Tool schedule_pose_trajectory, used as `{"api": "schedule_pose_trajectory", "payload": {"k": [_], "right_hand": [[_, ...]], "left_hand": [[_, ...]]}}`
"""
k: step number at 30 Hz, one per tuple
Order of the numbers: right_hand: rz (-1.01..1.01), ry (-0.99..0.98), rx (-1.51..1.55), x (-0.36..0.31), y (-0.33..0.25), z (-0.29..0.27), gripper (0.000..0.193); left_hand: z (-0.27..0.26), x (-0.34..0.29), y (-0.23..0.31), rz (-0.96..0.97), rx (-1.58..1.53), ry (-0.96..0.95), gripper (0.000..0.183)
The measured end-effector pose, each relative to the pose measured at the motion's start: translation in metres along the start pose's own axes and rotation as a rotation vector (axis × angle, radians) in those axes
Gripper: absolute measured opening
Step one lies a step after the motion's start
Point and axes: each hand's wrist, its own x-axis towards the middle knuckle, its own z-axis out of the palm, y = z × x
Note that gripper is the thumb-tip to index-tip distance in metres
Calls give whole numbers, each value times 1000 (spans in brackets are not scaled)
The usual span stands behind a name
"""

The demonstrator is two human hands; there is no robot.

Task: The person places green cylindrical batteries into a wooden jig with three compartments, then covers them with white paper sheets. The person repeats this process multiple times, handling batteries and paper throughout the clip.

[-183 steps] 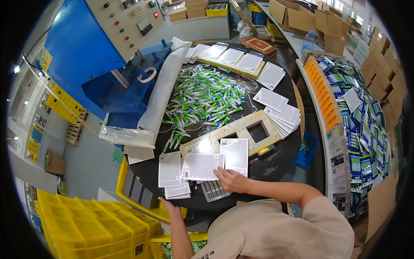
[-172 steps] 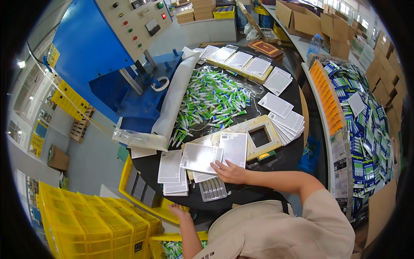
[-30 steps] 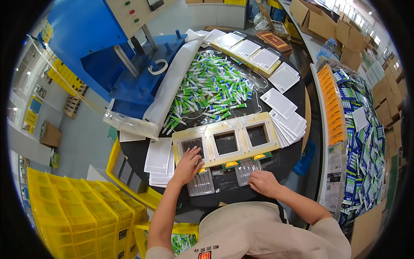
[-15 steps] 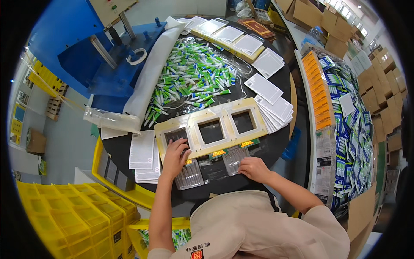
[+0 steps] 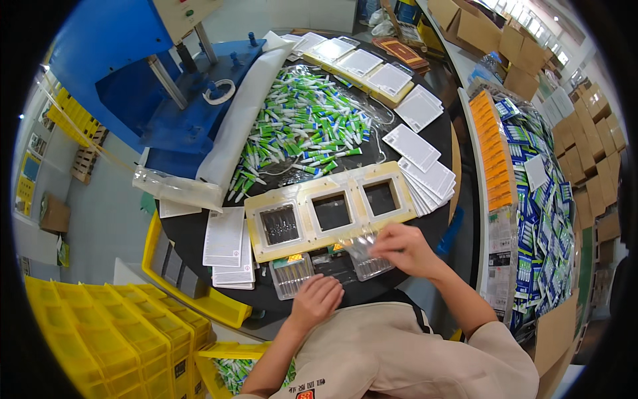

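Observation:
A cream frame point(image 5: 304, 214) with three square openings lies across the table. In its left opening sits a clear ribbed blister point(image 5: 280, 225); dark surface shows through the other two. My right hand point(image 5: 407, 250) pinches a thin clear plastic blister point(image 5: 361, 247) above the frame's front edge, over another clear blister tray point(image 5: 373, 266). Close to the table's front edge, my left hand point(image 5: 318, 299) rests with fingers loosely bent, holding nothing visible. It is beside a ribbed clear blister tray point(image 5: 290, 278) with a green and yellow card edge at its top.
Green-and-white tubes point(image 5: 306, 123) are heaped behind the frame. White cards lie in stacks at left point(image 5: 224, 239) and right point(image 5: 425, 179). A second frame point(image 5: 359, 65) holding cards is at the back. A blue press point(image 5: 179, 113) stands left; yellow crates point(image 5: 113, 339) are lower left.
My left hand has left the frame's left opening and come down toward the table's front edge. My right hand has risen, lifting a clear blister toward the frame. The view has shifted slightly.

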Motion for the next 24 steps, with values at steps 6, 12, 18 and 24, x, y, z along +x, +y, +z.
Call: {"api": "schedule_pose_trajectory", "payload": {"k": [6, 12, 18, 24], "right_hand": [[-397, 61, -464, 82, 64, 73, 15], [-240, 73, -387, 63, 96, 85, 4], [-248, 141, -287, 66, 91, 82, 5], [77, -146, -202, 98, 103, 76, 17]], "left_hand": [[-10, -14, 1, -206, -72, 10, 14], [-11, -27, 4, -459, -172, 147, 13], [5, -11, 10, -409, -190, 72, 10], [27, 23, 3, -383, -62, 7, 15]]}}
